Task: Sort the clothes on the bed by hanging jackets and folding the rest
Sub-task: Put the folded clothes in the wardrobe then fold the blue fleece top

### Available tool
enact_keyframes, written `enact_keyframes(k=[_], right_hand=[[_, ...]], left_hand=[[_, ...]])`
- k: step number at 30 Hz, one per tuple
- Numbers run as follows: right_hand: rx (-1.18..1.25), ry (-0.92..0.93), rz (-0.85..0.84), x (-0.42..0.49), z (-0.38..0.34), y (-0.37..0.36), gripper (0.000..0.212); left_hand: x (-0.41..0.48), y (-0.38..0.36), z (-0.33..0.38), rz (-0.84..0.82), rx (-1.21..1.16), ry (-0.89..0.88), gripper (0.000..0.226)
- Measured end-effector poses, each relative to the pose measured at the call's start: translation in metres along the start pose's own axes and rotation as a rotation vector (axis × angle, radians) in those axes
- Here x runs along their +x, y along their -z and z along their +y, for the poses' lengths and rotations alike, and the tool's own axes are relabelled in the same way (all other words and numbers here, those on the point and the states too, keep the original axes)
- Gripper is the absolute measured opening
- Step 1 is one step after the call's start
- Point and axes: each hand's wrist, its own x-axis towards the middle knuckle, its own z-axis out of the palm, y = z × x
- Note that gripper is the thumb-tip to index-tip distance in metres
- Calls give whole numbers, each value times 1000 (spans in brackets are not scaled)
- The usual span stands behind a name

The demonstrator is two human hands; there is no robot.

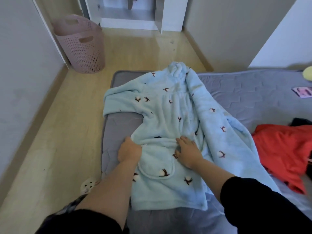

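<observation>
The left hand has its grip pinched on the side edge of the blue robe. The right hand lies flat on the robe just beside that grip, fingers spread. The robe lies on the grey bed, stretching away from the grip. A red top lies well to the grip's right.

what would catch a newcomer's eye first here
A pale blue fleece robe spread on the grey bed fills the middle, left hand gripping its edge, right hand flat on it. A bright red garment lies at right; a pink laundry basket stands far left.
</observation>
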Motion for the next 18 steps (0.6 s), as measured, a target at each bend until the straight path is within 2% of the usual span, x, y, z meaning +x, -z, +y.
enact_keyframes(k=[3,5,7,8,9,11,13,14,16,17,18], right_hand=[[113,39,11,-10,9,14,43],[-12,90,172,-19,23,24,28],[-206,-8,341,-28,39,36,24],[-240,-121,365,-32,47,42,31],[-225,-244,332,-35,59,46,43],[-116,-430,174,-44,81,51,64],[-112,-456,32,-48,97,53,57],[-159,-433,-15,-47,100,56,48],[-160,-433,-134,-39,103,69,36],[-19,-499,-194,-35,105,82,31],[237,-588,-236,-32,109,97,25]], left_hand=[[-11,-4,11,-192,582,-157,51],[-19,-6,27,-134,838,-211,66],[-31,-15,44,58,972,-399,79],[-36,-25,50,122,975,-525,81],[-43,-39,55,102,932,-631,80],[-61,-69,60,-137,805,-753,75],[-79,-100,60,-405,678,-716,73],[-85,-111,57,-463,645,-681,72],[-88,-124,53,-442,681,-671,70],[-86,-125,53,-434,703,-674,69],[-84,-123,54,-443,711,-672,69]])
